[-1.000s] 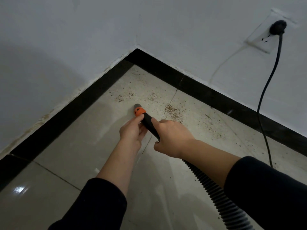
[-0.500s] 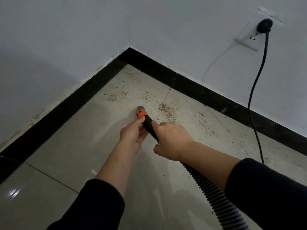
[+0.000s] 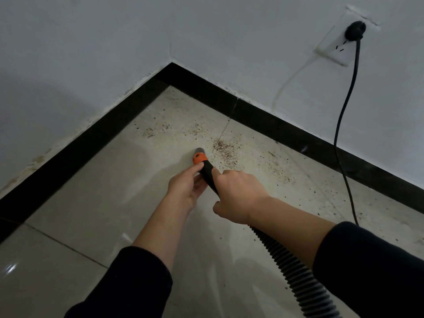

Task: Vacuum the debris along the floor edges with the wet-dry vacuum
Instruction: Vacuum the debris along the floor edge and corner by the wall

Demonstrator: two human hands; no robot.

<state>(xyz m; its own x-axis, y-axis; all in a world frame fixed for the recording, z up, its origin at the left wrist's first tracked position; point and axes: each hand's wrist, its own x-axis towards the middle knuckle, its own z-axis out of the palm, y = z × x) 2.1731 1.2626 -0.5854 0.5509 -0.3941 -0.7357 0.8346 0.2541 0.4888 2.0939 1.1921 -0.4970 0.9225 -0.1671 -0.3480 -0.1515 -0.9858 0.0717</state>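
Both hands hold the vacuum nozzle [image 3: 201, 159], a black tube with an orange collar and a grey tip that points down at the pale tiled floor. My left hand [image 3: 186, 188] grips it just behind the orange collar. My right hand [image 3: 238, 195] is wrapped round the black tube farther back. The ribbed black hose [image 3: 296, 274] trails from under my right hand to the lower right. Brown debris [image 3: 226, 150] lies just right of the nozzle tip, with thinner specks [image 3: 158, 130] toward the corner and along the right edge.
A black baseboard [image 3: 110, 125] runs along both white walls and meets at the corner [image 3: 172, 72]. A black power cord [image 3: 344, 125] hangs from a wall socket [image 3: 341, 47] at the upper right and drops to the floor.
The nozzle tip has drifted slightly right, closer to the dense debris patch. Both hands keep the same hold on the tube.
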